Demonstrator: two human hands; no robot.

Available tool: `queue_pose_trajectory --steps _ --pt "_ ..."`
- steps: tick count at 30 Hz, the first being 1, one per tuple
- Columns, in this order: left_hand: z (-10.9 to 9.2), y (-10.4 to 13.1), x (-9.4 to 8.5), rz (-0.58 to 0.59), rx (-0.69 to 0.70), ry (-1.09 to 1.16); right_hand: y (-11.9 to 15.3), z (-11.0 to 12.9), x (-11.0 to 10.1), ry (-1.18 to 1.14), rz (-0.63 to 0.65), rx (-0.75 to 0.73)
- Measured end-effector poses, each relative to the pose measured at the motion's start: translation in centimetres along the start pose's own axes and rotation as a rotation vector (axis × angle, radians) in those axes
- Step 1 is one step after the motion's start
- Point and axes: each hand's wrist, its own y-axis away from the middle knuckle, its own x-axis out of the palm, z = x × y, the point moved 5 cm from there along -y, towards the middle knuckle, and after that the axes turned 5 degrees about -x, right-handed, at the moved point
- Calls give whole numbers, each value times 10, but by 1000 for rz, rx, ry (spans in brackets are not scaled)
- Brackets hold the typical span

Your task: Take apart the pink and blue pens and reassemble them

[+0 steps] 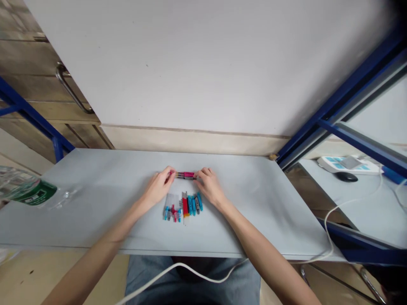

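Note:
A few slim pink and dark pens [185,175] lie sideways on the grey table, side by side. My left hand [159,185] has its thumb and fingers closed around their left ends. At the right ends, the bent fingers of my right hand [208,185] close on the pens too; its fingertips partly hide them. Just nearer to me is a row of red refills [185,205] with orange ends. Beside them lie blue pen barrels [191,205] and a grey barrel [197,204]. Small blue, red and clear pen parts [173,212] sit to the left, near a clear plastic piece [172,199].
A clear bottle with a green label [34,192] lies or leans at the table's left. Blue metal frames [346,133] stand at both sides. On the right table are a white device [349,164] and a black mouse [346,176]. A white cable [190,267] runs across my lap.

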Motion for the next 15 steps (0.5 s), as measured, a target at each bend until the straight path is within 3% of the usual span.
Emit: queue_pose_trajectory --steps 4,8,11,15 --pt "-4 -25 6 -76 45 78 -1 -5 9 73 63 -4" --pt "6 -28 14 -184 7 -46 -2 -1 12 118 58 5" --pt "9 -21 14 -205 157 -41 -4 6 13 118 82 -17" --pt "4 -17 14 -123 366 -1 -7 16 16 117 106 -90"
